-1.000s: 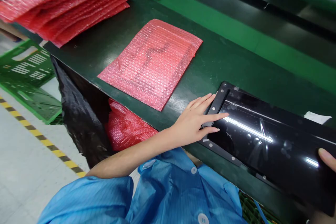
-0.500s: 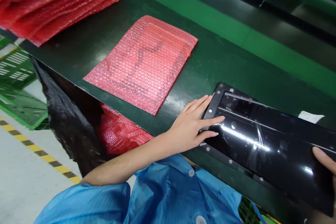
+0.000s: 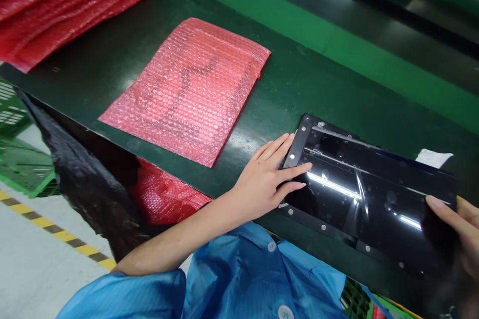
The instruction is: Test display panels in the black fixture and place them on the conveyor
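A long glossy black panel (image 3: pixel 377 194), like a screen with a clear film on it, lies over a black frame (image 3: pixel 318 224) dotted with round silvery spots. My left hand (image 3: pixel 267 174) rests at its left end. Its thumb and index finger stretch over the glossy face, and the other fingers lie along the frame's edge. At the right end my right hand (image 3: pixel 462 224) grips the panel, thumb on top and the other fingers partly hidden behind the edge. The panel's right end looks raised above the frame.
On the green bench (image 3: pixel 284 104) lies a red bubble-wrap bag (image 3: pixel 190 89), with a stack of red bubble-wrap bags (image 3: pixel 67 5) at upper left. A white scrap (image 3: pixel 434 158) sits behind the panel. Black plastic sheeting (image 3: pixel 86 169) and more red bubble wrap (image 3: pixel 168 194) hang below the edge.
The view has shifted slightly right. My right hand and the panel's right end have come somewhat left and farther into view. My left hand keeps its place on the left end.
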`<action>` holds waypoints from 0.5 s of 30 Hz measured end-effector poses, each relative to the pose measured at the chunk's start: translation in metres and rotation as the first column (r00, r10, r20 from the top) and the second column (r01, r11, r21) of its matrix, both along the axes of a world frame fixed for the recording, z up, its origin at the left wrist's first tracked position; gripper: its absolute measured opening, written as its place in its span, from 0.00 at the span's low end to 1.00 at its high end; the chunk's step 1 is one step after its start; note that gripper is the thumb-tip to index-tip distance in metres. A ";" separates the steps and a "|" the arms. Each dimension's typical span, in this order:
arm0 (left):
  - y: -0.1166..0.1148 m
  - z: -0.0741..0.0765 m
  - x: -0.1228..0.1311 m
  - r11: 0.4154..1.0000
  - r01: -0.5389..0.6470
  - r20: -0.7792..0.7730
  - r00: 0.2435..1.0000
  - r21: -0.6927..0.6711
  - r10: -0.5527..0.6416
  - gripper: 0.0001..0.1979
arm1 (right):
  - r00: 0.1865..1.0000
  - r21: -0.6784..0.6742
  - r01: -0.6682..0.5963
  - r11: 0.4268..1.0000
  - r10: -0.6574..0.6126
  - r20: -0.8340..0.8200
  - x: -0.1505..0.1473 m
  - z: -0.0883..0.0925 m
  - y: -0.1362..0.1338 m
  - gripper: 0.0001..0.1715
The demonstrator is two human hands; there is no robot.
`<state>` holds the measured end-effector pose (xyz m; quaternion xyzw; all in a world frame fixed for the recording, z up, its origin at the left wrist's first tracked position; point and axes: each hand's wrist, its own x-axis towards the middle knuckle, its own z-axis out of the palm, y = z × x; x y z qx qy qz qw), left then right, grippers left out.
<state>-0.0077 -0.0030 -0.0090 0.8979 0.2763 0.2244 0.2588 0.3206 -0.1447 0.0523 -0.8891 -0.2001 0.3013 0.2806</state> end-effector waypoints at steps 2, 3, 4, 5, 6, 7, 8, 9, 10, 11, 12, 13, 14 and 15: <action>0.000 0.002 0.001 1.000 -0.014 -0.022 1.000 0.015 0.014 0.17 | 0.981 -0.198 -0.106 0.974 0.134 0.138 0.011 0.002 0.004 0.30; 0.001 0.004 0.001 1.000 -0.019 -0.036 0.999 0.022 0.020 0.17 | 0.966 -0.259 -0.147 0.955 0.195 0.168 0.014 0.004 0.006 0.32; 0.001 0.005 0.001 0.999 -0.022 -0.049 0.999 0.030 0.024 0.17 | 0.955 -0.284 -0.187 0.941 0.242 0.172 0.015 0.005 0.008 0.34; 0.002 0.007 0.001 0.999 -0.023 -0.062 0.998 0.036 0.026 0.16 | 0.947 -0.278 -0.223 0.934 0.276 0.167 0.015 0.006 0.009 0.36; 0.003 0.009 0.000 0.999 -0.023 -0.073 0.997 0.040 0.026 0.16 | 0.941 -0.262 -0.252 0.931 0.299 0.157 0.014 0.007 0.009 0.37; 0.004 0.011 0.000 0.999 -0.021 -0.085 0.996 0.040 0.024 0.16 | 0.943 -0.236 -0.262 0.936 0.300 0.142 0.012 0.007 0.009 0.37; 0.006 0.013 -0.001 0.999 -0.016 -0.094 0.995 0.034 0.019 0.16 | 0.953 -0.193 -0.253 0.948 0.279 0.120 0.009 0.007 0.009 0.36; 0.008 0.015 -0.001 1.000 -0.009 -0.101 0.995 0.023 0.011 0.17 | 0.965 -0.131 -0.236 0.963 0.248 0.085 0.006 0.007 0.008 0.35; 0.010 0.016 -0.002 1.000 -0.001 -0.106 0.994 0.006 0.002 0.17 | 0.976 -0.044 -0.214 0.976 0.215 0.029 0.002 0.006 0.008 0.33; 0.011 0.017 -0.002 1.000 0.005 -0.112 0.994 -0.014 -0.006 0.17 | 0.981 0.065 -0.185 0.981 0.188 -0.041 -0.002 0.006 0.008 0.31; 0.013 0.018 -0.003 0.999 0.008 -0.115 0.993 -0.034 -0.012 0.17 | 0.979 0.179 -0.144 0.973 0.167 -0.119 -0.006 0.006 0.008 0.28; 0.015 0.018 -0.003 0.999 0.008 -0.117 0.993 -0.052 -0.014 0.17 | 0.969 0.284 -0.093 0.954 0.152 -0.195 -0.010 0.007 0.010 0.26; 0.016 0.018 -0.003 0.998 0.004 -0.116 0.993 -0.065 -0.012 0.18 | 0.956 0.370 -0.034 0.929 0.138 -0.260 -0.014 0.007 0.011 0.25; 0.017 0.017 -0.003 0.997 -0.003 -0.110 0.994 -0.072 -0.005 0.18 | 0.943 0.429 0.023 0.903 0.123 -0.309 -0.017 0.008 0.013 0.26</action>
